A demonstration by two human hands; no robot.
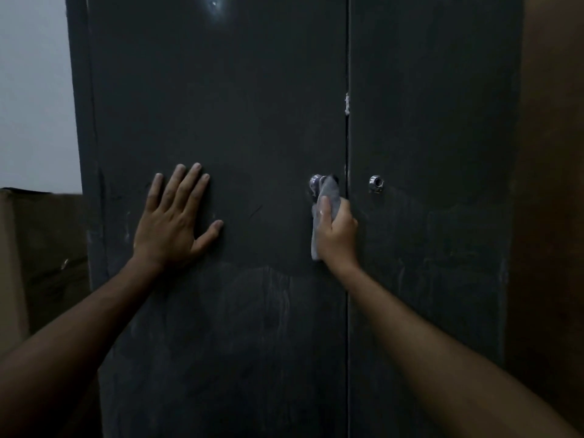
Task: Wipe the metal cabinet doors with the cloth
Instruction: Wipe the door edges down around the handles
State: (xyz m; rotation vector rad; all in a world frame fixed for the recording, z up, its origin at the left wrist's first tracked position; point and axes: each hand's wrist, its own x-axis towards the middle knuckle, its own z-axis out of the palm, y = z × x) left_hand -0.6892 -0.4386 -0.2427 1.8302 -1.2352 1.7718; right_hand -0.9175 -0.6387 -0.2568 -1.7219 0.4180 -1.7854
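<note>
A dark metal cabinet fills the view, with a left door (221, 105) and a right door (433, 105) meeting at a vertical seam. My left hand (175, 219) presses flat on the left door, fingers spread. My right hand (336, 232) grips a grey cloth (331, 192) and holds it against the chrome lock (315, 182) near the left door's right edge. The cloth covers part of that lock. A second chrome lock (376, 183) shows uncovered on the right door.
A white wall (34, 90) stands to the left of the cabinet, with a brown cardboard box (41, 254) below it. A brown surface (550, 184) borders the cabinet on the right. A small white chip (347, 104) marks the seam higher up.
</note>
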